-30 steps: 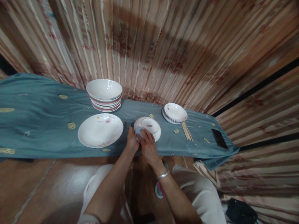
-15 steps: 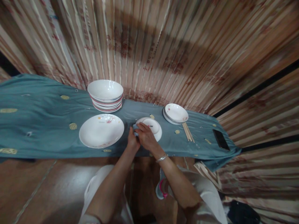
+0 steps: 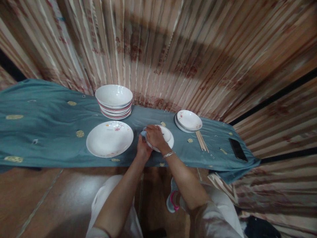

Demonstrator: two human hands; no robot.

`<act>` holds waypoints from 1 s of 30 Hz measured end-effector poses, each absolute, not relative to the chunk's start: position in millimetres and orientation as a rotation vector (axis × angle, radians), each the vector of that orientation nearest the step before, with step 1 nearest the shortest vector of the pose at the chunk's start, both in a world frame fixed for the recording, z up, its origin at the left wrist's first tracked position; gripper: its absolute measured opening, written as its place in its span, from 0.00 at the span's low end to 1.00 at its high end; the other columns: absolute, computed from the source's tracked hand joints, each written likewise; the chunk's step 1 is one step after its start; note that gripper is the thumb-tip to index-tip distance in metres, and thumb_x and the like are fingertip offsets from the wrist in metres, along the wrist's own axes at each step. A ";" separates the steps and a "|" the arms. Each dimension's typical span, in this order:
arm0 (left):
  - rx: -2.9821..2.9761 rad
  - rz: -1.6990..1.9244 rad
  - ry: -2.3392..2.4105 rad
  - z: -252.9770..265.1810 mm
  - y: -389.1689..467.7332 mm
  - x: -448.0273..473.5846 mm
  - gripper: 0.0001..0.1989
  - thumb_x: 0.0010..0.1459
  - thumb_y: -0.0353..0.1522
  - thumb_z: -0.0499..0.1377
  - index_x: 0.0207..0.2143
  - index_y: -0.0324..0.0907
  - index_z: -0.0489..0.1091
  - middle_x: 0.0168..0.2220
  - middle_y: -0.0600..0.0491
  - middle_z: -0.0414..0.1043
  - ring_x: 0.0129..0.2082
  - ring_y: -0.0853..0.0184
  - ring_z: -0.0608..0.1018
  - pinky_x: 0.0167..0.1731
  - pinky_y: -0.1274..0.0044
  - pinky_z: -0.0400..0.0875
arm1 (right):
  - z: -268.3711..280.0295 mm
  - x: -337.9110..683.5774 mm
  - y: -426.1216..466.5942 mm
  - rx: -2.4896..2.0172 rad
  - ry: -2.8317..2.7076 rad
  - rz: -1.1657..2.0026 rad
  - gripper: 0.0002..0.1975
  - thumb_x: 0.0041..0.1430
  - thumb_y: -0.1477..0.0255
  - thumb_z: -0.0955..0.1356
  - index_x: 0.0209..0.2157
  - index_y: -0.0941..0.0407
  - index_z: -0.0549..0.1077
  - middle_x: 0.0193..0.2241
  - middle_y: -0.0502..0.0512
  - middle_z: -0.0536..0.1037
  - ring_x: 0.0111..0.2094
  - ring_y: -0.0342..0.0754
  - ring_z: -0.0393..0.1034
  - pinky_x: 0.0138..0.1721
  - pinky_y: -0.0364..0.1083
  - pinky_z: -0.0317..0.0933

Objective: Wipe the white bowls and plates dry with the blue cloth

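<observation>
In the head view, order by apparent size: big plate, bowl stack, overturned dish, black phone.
big plate
bowl stack
overturned dish
black phone
The right hand hides part of the overturned dish; the big plate sits nearer than the bowl stack.

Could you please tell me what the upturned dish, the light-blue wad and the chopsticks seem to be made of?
Upturned dish: probably glazed ceramic, going by its smooth white surface and foot ring.
Light-blue wad: perhaps cloth, matte-looking, but too hidden to be sure.
Chopsticks: likely wood or bamboo, pale tan and matte.

A black phone (image 3: 238, 149) lies near a patterned curtain (image 3: 153, 56).
</observation>
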State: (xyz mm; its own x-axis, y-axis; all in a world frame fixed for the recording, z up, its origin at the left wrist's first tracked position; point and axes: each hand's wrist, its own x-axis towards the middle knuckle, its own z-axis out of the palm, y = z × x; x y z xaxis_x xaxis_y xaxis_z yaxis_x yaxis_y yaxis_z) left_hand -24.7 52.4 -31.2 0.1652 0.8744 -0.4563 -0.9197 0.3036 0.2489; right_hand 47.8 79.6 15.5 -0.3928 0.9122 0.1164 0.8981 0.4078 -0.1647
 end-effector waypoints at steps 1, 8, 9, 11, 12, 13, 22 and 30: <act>-0.089 1.272 0.580 -29.7 52.1 -24.6 0.23 0.68 0.42 0.43 0.45 0.39 0.73 0.41 0.44 0.78 0.49 0.57 0.78 0.50 0.65 0.72 | 15.8 47.9 82.3 -1.627 -2.470 0.103 0.14 0.66 0.77 0.60 0.46 0.59 0.75 0.50 0.59 0.76 0.56 0.53 0.64 0.61 0.53 0.49; -0.059 1.257 0.592 -25.9 52.7 -22.3 0.27 0.68 0.45 0.42 0.53 0.36 0.69 0.47 0.40 0.77 0.55 0.54 0.75 0.55 0.63 0.69 | 12.9 54.0 102.5 -1.815 -2.408 0.047 0.15 0.66 0.75 0.60 0.48 0.59 0.74 0.50 0.63 0.77 0.52 0.54 0.68 0.59 0.55 0.51; -0.052 1.257 0.597 -25.8 52.8 -22.0 0.28 0.68 0.45 0.41 0.53 0.36 0.69 0.47 0.40 0.77 0.56 0.54 0.74 0.56 0.63 0.69 | 12.1 55.9 104.7 -1.833 -2.403 0.032 0.14 0.66 0.75 0.59 0.47 0.60 0.73 0.50 0.64 0.77 0.51 0.54 0.69 0.59 0.56 0.52; -0.049 1.259 0.613 -25.0 52.8 -21.7 0.28 0.68 0.45 0.40 0.53 0.37 0.69 0.47 0.40 0.78 0.57 0.54 0.74 0.56 0.63 0.69 | 10.5 60.3 108.0 -1.861 -2.400 -0.005 0.14 0.67 0.75 0.59 0.47 0.60 0.73 0.48 0.65 0.78 0.50 0.54 0.70 0.57 0.55 0.54; -0.052 1.260 0.622 -24.1 52.6 -21.8 0.28 0.68 0.45 0.40 0.53 0.37 0.69 0.47 0.40 0.78 0.57 0.54 0.74 0.56 0.64 0.69 | 9.9 62.8 109.4 -1.866 -2.399 -0.024 0.14 0.67 0.74 0.58 0.47 0.60 0.72 0.48 0.65 0.78 0.49 0.54 0.71 0.56 0.55 0.55; -0.056 1.260 0.631 -23.1 52.3 -21.8 0.28 0.68 0.44 0.40 0.52 0.36 0.70 0.47 0.40 0.77 0.57 0.54 0.74 0.56 0.64 0.69 | 9.4 65.4 110.7 -1.871 -2.395 -0.036 0.15 0.68 0.74 0.58 0.47 0.60 0.72 0.48 0.66 0.78 0.48 0.54 0.71 0.55 0.54 0.56; -0.048 1.260 0.651 -18.1 50.6 -22.2 0.28 0.68 0.44 0.40 0.55 0.37 0.69 0.48 0.41 0.78 0.57 0.54 0.74 0.59 0.61 0.65 | 12.6 94.7 121.1 -2.109 -2.211 0.200 0.16 0.69 0.73 0.57 0.48 0.57 0.72 0.49 0.63 0.78 0.48 0.51 0.74 0.47 0.46 0.62; -0.066 1.269 0.644 -12.0 49.8 -20.6 0.29 0.69 0.44 0.40 0.55 0.32 0.68 0.48 0.39 0.78 0.54 0.54 0.76 0.56 0.65 0.68 | 5.0 112.5 118.9 -2.133 -2.055 0.325 0.18 0.67 0.72 0.56 0.50 0.58 0.72 0.49 0.62 0.78 0.46 0.53 0.74 0.46 0.46 0.63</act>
